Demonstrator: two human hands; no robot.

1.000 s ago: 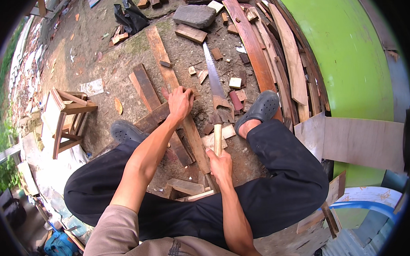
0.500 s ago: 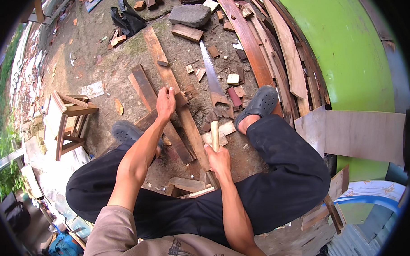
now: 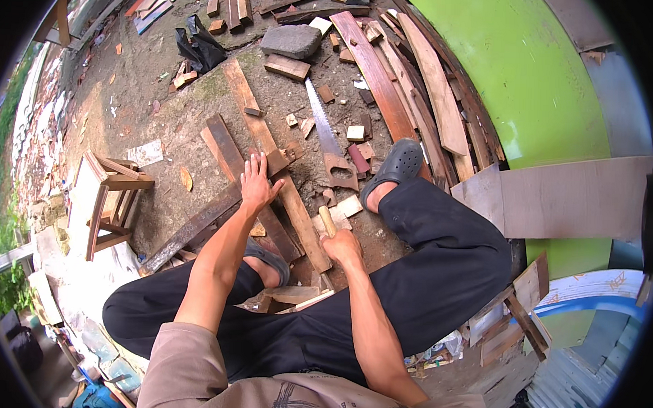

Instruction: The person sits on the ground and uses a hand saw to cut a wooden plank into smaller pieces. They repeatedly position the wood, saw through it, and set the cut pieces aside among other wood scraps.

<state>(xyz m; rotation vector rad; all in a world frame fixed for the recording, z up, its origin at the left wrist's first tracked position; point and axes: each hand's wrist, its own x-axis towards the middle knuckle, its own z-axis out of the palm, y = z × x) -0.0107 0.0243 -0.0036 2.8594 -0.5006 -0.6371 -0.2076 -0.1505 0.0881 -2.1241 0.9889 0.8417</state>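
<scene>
My left hand point(image 3: 257, 183) lies with its fingers spread across crossed wooden pieces, its fingertips by a small brown block point(image 3: 276, 161) on a long plank point(image 3: 299, 212). Under and beside it run a second dark board point(image 3: 226, 144) and a slanting dark beam point(image 3: 189, 231). My right hand point(image 3: 343, 246) is wrapped round the pale wooden handle of a hammer point(image 3: 327, 220). The hammer's head points away from me and is hard to make out against the scraps. Just beyond it lies a handsaw point(image 3: 325, 128) with a wooden grip, touched by neither hand.
A small wooden stool point(image 3: 107, 196) stands at the left. Long boards point(image 3: 378, 73) are stacked at the right beside a green panel point(image 3: 518, 81). A grey stone point(image 3: 291, 41), a black plastic bag point(image 3: 199, 47) and several offcuts lie beyond. My grey clogs point(image 3: 402, 163) flank the planks.
My left hand has spread its fingers, which were curled at the small block. My left foot has moved right and nearer, uncovering the slanting beam. The hammer has tipped leftward.
</scene>
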